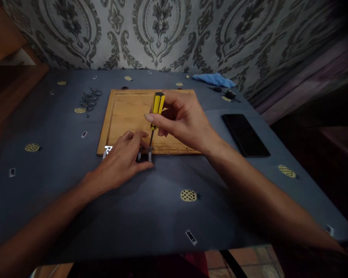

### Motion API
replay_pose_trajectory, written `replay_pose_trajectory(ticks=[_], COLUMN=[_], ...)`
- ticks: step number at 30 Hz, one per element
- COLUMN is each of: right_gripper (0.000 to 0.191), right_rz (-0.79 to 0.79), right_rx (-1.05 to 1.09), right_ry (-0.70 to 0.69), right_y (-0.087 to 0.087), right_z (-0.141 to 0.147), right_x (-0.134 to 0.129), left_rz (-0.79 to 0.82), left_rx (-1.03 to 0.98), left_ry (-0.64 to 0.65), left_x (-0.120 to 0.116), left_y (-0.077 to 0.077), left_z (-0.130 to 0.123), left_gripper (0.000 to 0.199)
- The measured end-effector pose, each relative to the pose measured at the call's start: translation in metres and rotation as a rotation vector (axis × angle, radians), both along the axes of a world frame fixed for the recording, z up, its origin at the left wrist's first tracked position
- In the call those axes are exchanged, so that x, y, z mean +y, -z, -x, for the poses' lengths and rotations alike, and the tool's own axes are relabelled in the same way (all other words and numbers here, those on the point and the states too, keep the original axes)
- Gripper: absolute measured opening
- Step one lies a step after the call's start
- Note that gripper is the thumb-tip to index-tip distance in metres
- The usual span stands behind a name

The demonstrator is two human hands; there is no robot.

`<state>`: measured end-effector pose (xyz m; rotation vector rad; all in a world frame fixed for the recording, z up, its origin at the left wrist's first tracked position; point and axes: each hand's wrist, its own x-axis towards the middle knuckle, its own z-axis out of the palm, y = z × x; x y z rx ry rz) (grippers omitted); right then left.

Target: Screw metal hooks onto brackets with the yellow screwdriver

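Observation:
My right hand [187, 119] is closed round the yellow and black handle of a screwdriver [158, 106], held almost upright. Its tip meets a small metal bracket [150, 155] at the near edge of a wooden board [129, 112]. My left hand [118, 156] steadies this bracket, fingers over the board and thumb in front of the edge; exactly how they grip is partly hidden. Another shiny metal fitting [106, 151] shows at the board's near left corner, partly behind that hand. Small dark holes run along the near edge to the right.
Several small metal hook-like pieces [90, 99] lie left of the board. On the right are a black phone [246, 135], a dark tool [226, 92] and a blue cloth [214, 80]. A grey-blue tablecloth [150, 216] with pineapple prints covers the table; a patterned wall stands behind.

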<state>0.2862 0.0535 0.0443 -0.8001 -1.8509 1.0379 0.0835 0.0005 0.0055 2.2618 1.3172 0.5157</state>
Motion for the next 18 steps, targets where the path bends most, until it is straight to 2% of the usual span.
replay_pose_trajectory(ticks=[5,8,11,18], right_gripper=[0.018,0.013,0.020,0.042], right_rz=[0.060,0.100,0.103,0.116], right_rx=[-0.009,-0.039,-0.022,0.023], right_ry=[-0.154,-0.194,-0.184,-0.069], right_y=[-0.010,-0.015,-0.014,-0.007], right_z=[-0.005,-0.007,-0.005,0.000], right_x=[-0.008,-0.012,-0.013,-0.011], left_rz=[-0.003,-0.005,0.012,0.018], left_rx=[-0.008,-0.011,-0.005,-0.025], left_ry=[0.016,0.013,0.005,0.016], left_x=[0.001,0.002,0.002,0.002], left_y=[0.001,0.001,0.000,0.002], left_z=[0.000,0.000,-0.001,0.001], left_gripper=[0.050,0.045,0.044,0.044])
